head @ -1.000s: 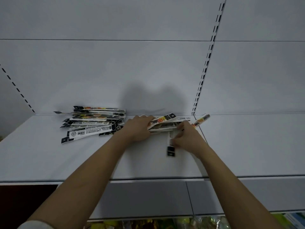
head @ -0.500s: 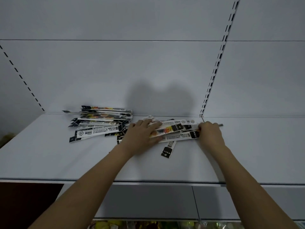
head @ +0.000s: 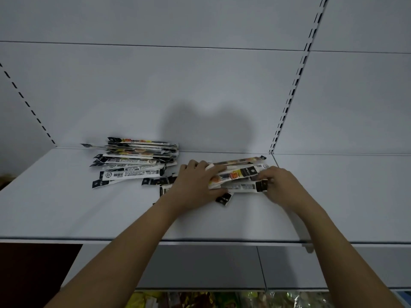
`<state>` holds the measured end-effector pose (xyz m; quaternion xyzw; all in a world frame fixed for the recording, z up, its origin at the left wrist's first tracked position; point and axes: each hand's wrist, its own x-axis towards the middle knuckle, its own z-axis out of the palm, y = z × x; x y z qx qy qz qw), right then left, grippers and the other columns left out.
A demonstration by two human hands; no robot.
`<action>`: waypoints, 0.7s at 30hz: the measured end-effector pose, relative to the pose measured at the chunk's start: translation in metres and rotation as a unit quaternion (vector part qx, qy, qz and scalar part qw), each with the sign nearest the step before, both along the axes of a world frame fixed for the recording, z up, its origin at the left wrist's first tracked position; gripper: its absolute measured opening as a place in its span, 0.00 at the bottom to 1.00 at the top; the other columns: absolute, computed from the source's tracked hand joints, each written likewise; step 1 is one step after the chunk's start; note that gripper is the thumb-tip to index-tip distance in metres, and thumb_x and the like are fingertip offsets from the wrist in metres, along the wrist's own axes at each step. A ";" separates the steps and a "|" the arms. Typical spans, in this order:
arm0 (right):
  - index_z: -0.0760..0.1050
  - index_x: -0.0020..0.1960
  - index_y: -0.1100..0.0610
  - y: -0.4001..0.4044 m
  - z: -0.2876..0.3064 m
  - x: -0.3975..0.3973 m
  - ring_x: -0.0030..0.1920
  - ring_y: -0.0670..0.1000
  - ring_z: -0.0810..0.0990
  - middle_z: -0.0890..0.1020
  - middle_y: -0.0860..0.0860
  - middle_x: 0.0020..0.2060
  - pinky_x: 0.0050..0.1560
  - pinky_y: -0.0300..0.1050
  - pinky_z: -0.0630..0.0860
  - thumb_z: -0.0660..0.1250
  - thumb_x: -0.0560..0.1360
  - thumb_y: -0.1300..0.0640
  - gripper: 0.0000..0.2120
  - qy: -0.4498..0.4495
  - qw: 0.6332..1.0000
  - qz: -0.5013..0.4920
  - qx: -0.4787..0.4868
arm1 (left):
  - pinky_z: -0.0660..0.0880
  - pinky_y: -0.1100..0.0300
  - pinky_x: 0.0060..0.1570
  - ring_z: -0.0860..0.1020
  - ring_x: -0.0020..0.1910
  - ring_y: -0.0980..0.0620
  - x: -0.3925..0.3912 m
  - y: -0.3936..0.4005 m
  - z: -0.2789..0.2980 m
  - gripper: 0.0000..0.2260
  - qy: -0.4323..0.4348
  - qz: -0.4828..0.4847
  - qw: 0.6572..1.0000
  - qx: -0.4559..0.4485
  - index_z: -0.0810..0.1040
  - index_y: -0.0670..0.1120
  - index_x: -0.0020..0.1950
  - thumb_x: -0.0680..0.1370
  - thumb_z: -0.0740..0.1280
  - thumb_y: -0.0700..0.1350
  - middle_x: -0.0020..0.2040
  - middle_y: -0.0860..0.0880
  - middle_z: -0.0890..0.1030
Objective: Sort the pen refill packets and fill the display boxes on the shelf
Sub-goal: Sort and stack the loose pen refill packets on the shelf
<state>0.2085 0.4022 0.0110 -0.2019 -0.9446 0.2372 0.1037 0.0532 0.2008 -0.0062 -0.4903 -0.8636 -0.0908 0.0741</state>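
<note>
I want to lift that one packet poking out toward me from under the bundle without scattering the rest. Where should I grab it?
Probably pinch the stray packet by its black end, the only part that shows, coming from the shelf's front edge. Its other end lies under the bundle that the left hand and right hand grip, so draw it out along its length, toward you.

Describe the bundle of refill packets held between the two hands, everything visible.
The bundle of packets is a handful of long, narrow, glossy sleeves, white with black ends, barcodes and an orange-yellow label. It lies roughly level, lengthwise left to right, on the white shelf. The left hand grips its left end; the right hand pinches its right end. One packet pokes out underneath.
</note>
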 end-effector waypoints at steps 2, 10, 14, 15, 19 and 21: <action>0.74 0.36 0.42 -0.001 -0.003 0.000 0.46 0.56 0.79 0.80 0.46 0.43 0.47 0.51 0.77 0.66 0.68 0.70 0.21 0.013 0.999 -0.026 0.029 | 0.66 0.50 0.56 0.71 0.59 0.44 0.015 -0.009 -0.006 0.30 0.019 -0.003 1.000 0.017 0.65 0.61 0.74 0.74 0.57 0.70 0.64 0.49 0.75; 0.79 0.45 0.49 -0.006 -0.003 -0.014 0.51 0.58 0.77 0.82 0.51 0.46 0.51 0.53 0.75 0.69 0.72 0.57 0.04 0.037 0.984 -0.145 0.098 | 0.74 0.49 0.47 0.75 0.47 0.43 0.019 -0.050 -0.009 0.26 0.041 -0.037 0.995 0.085 0.69 0.58 0.68 0.73 0.58 0.66 0.54 0.46 0.78; 0.81 0.53 0.56 -0.005 0.005 -0.024 0.53 0.62 0.76 0.81 0.58 0.49 0.49 0.56 0.73 0.65 0.75 0.61 0.08 0.160 0.950 -0.246 0.105 | 0.74 0.50 0.48 0.77 0.50 0.43 -0.003 -0.087 -0.008 0.25 0.064 -0.084 0.993 0.061 0.70 0.58 0.68 0.73 0.60 0.65 0.57 0.46 0.78; 0.81 0.52 0.56 -0.013 0.009 -0.030 0.52 0.62 0.76 0.81 0.57 0.49 0.49 0.55 0.73 0.66 0.77 0.60 0.07 0.195 0.950 -0.222 0.101 | 0.73 0.51 0.49 0.77 0.51 0.44 -0.010 -0.098 -0.006 0.25 0.070 -0.093 0.992 0.055 0.70 0.58 0.69 0.74 0.60 0.64 0.58 0.46 0.78; 0.82 0.51 0.52 -0.067 0.019 -0.072 0.48 0.55 0.78 0.81 0.50 0.46 0.49 0.56 0.75 0.67 0.78 0.56 0.05 0.248 0.965 -0.047 0.070 | 0.73 0.51 0.51 0.76 0.53 0.46 -0.043 -0.130 0.002 0.25 0.053 -0.121 0.991 0.036 0.68 0.59 0.71 0.75 0.63 0.63 0.58 0.48 0.79; 0.82 0.54 0.51 -0.097 0.020 -0.099 0.52 0.53 0.77 0.82 0.49 0.50 0.53 0.54 0.72 0.67 0.79 0.54 0.07 0.214 0.973 0.043 0.068 | 0.73 0.50 0.53 0.76 0.54 0.46 -0.060 -0.140 0.008 0.25 0.065 -0.121 0.990 0.024 0.70 0.57 0.71 0.76 0.63 0.63 0.59 0.48 0.78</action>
